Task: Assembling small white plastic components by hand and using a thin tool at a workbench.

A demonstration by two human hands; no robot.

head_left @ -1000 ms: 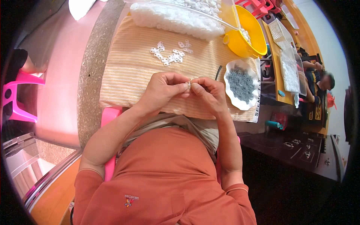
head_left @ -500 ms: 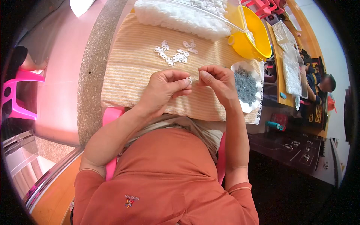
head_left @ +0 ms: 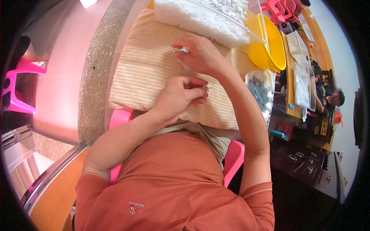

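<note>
My left hand [head_left: 178, 95] is over the near part of the striped cloth. Its thumb and fingertips pinch a small white plastic piece [head_left: 208, 89], mostly covered by the fingers. Farther out, my right hand [head_left: 202, 56] reaches to the loose white plastic pieces [head_left: 185, 66] on the cloth. Its thumb and forefinger are apart, with white pieces showing between and just beyond them. Most of that group is hidden under the hand. To the right of my right forearm, a white scalloped dish [head_left: 250, 74] holds a heap of fine grey bits [head_left: 258, 91].
A clear bin [head_left: 216, 29] full of white pieces stands at the far edge of the striped cloth [head_left: 135, 77]. Beside it is a yellow basin [head_left: 278, 54]. A pink stool [head_left: 23, 82] is at left. Another person [head_left: 327, 98] sits at right by a second clear bin [head_left: 302, 84].
My right hand has left the spot beside my left and reached forward to the loose white pieces. My left hand keeps its pinch. The view has shifted slightly.
</note>
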